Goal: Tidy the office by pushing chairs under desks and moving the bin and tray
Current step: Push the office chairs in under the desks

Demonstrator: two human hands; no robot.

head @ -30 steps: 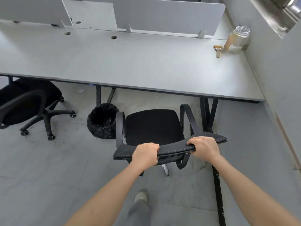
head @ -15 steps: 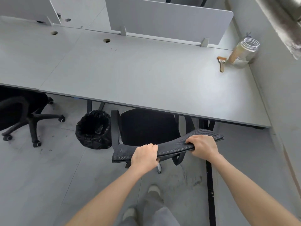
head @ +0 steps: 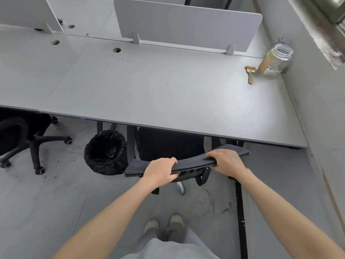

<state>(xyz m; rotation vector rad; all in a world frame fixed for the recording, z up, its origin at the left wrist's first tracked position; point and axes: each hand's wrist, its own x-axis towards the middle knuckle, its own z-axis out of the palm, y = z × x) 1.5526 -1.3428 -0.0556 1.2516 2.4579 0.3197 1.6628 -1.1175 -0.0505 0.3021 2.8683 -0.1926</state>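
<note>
Here, in the head view, a person stands facing a long grey counter (head: pixel 168 94) and looks down along both bare forearms. The left hand (head: pixel 160 171) grips the top edge of the backrest of a black mesh chair (head: pixel 168 143), its fingers curled over the rim toward the left end. The right hand (head: pixel 226 161) holds the same rim nearer the right end, fingers wrapped over the top and thumb underneath, so each grip is clamped on the backrest. The seat of the chair lies mostly under the front edge of the counter, with only its rear part and the backrest showing; the armrests run in beneath the counter top.

Just left of the chair, a round bin (head: pixel 105 152) lined with a black bag stands on the floor, partly under the counter edge and close beside the chair's left armrest. Further left, a second black chair (head: pixel 20 135) sits with its seat half under the neighbouring counter section, its wheeled base splayed out on the grey floor.

On the counter's far right corner, next to the wall, a clear glass jar (head: pixel 276 60) stands upright, and a small paintbrush (head: pixel 250 73) lies flat just beside it. A grey divider panel (head: pixel 186 23) runs upright along the back of the counter, and round cable holes pierce the top near it. At the bottom of the view the person's light shoes (head: pixel 164 225) stand on the floor behind the chair.
</note>
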